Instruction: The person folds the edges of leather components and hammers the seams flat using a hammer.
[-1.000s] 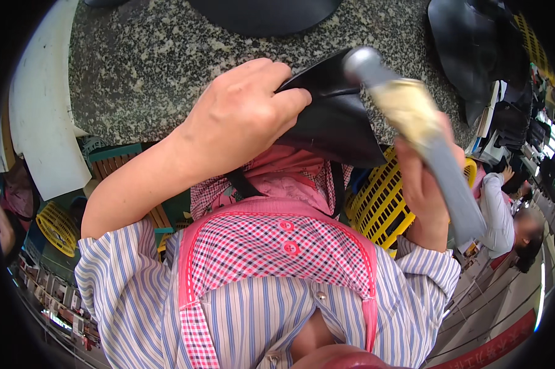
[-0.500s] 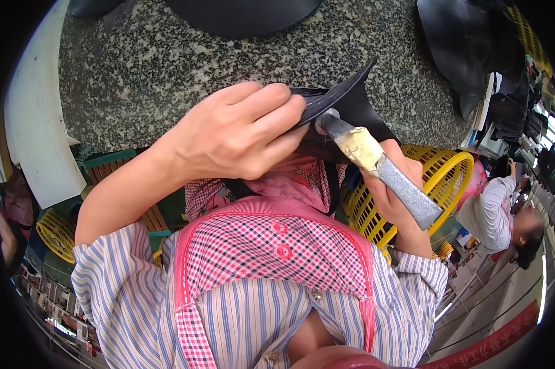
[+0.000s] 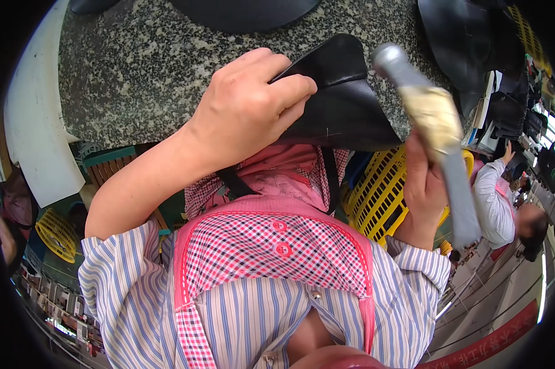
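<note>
My left hand (image 3: 253, 101) pinches the edge of a black leather piece (image 3: 345, 111) at the near edge of the speckled stone slab (image 3: 148, 74). A folded flap of the piece rises at its far end, and a small pale cross mark shows on its near part. To the right, my right hand (image 3: 426, 184) is wrapped round a hammer (image 3: 434, 117). The hammer has a rounded metal face, with yellowish tape wound round its middle. It is raised off the leather, its face over the slab right of the flap, and slightly blurred.
More black leather pieces lie on the slab at the far edge (image 3: 246, 12) and far right (image 3: 455, 43). A yellow plastic basket (image 3: 376, 203) stands below the slab, close to my right forearm. A white board (image 3: 34, 111) is at the left. Another person (image 3: 499, 197) works at the right.
My right hand has lifted the hammer away from the leather, up and to the right. The leather's flap now lies further open, and my left hand has shifted slightly farther away.
</note>
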